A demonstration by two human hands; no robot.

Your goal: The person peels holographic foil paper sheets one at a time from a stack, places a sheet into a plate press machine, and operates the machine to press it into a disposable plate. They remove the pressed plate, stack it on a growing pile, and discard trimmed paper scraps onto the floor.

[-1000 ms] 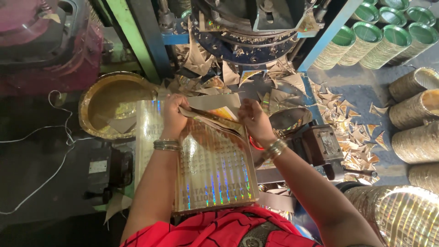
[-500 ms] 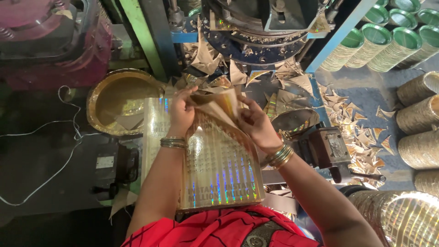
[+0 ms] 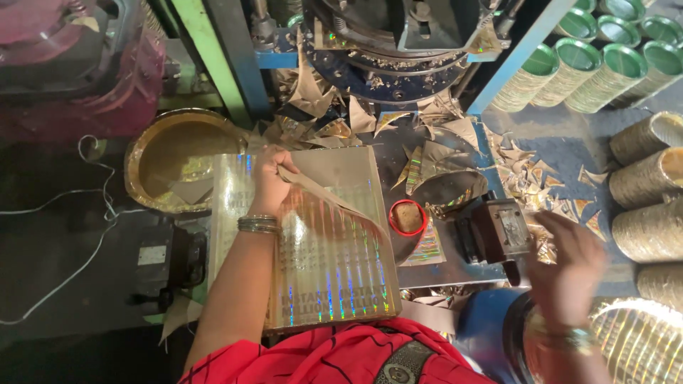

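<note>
My left hand [image 3: 269,183] pinches the far edge of a shiny holographic sheet [image 3: 334,206] and lifts it off the stack of holographic sheets [image 3: 313,277] lying in front of me. My right hand [image 3: 569,263] is out to the right, blurred, fingers spread and holding nothing, just past a small black box-shaped device [image 3: 498,229]. The dark round press head [image 3: 388,50] of a machine stands beyond the stack, with paper offcuts [image 3: 427,153] scattered under it.
A golden bowl-shaped plate [image 3: 174,160] lies at the left of the stack. A small red-rimmed round tin [image 3: 408,217] sits at its right. Stacks of green-rimmed plates [image 3: 597,67] and of golden plates [image 3: 651,185] lie at the right. White wires [image 3: 85,213] cross the dark floor at the left.
My right hand has let go of the sheet and swung away to the right. My left hand keeps the sheet, which now hangs lower over the stack.
</note>
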